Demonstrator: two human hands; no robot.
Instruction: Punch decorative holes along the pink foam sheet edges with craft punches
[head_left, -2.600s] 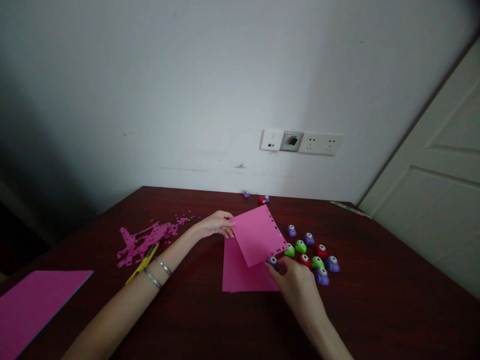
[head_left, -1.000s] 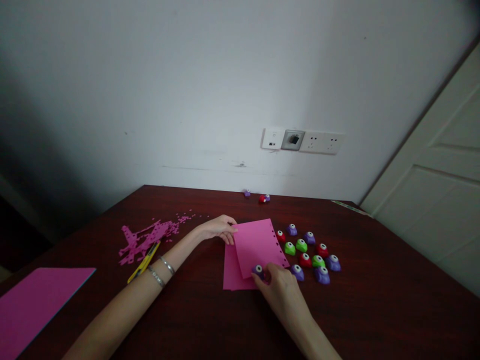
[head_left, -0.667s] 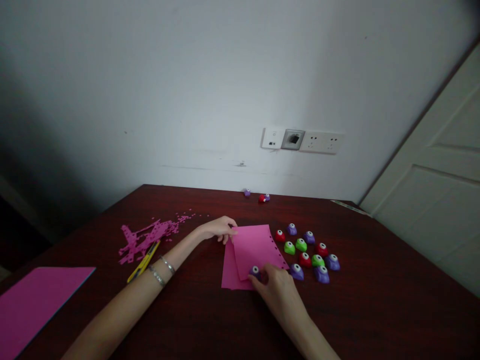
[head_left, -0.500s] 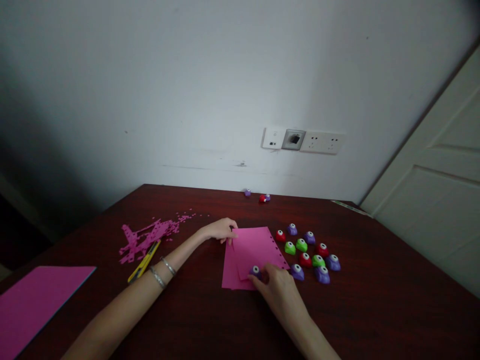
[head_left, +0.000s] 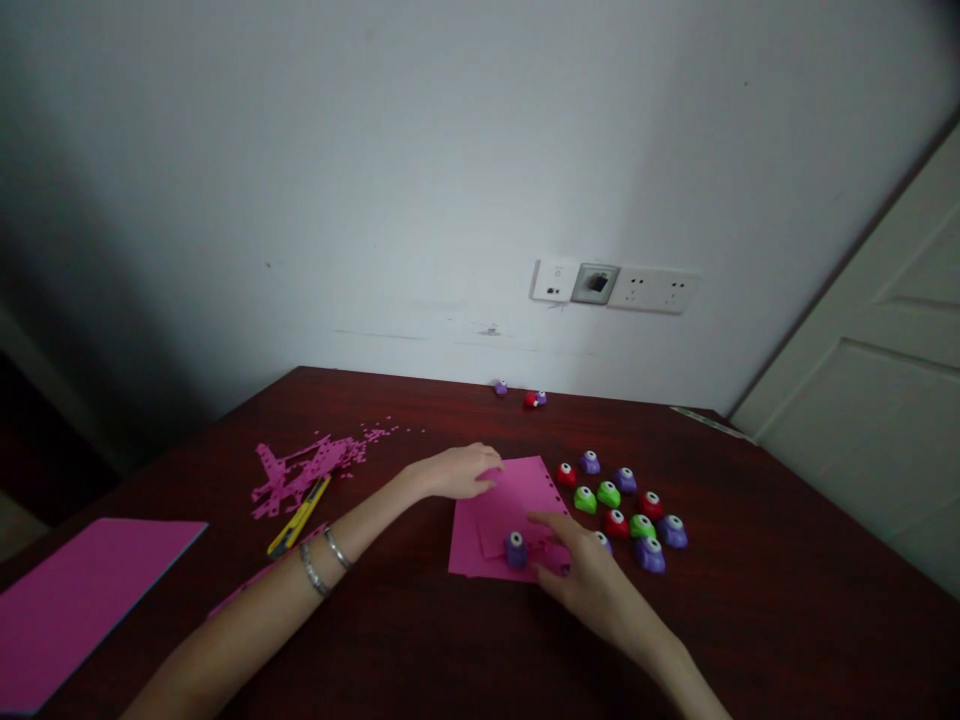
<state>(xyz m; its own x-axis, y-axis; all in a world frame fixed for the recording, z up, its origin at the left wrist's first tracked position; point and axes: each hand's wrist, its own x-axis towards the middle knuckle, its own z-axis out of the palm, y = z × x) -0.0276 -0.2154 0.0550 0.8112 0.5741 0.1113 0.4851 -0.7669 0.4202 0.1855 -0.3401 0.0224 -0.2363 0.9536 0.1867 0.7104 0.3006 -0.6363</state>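
Note:
Two overlapping sheets of pink paper [head_left: 519,487] lie on the dark wooden table, the upper one with a row of small notches along its right edge. My left hand [head_left: 463,472] reaches over the upper left corner of the sheets, fingers stretched out. A purple craft punch [head_left: 516,550] with a round white-and-black button stands on the paper's lower edge. Just right of it, my right hand [head_left: 589,575] is open, thumb and fingers apart, with nothing seen in its grasp. The hand partly covers another purple punch [head_left: 602,541].
Red, green and purple punches [head_left: 616,522] cluster to the right; a few more [head_left: 531,399] sit by the wall. A yellow utility knife [head_left: 300,517] and pink paper scraps [head_left: 319,465] lie left. A larger pink sheet [head_left: 90,590] is at the near left.
My right hand has let go of the purple punch and drawn back to the right, fingers parted. My left hand has shifted right, further over the paper. The view has shifted slightly.

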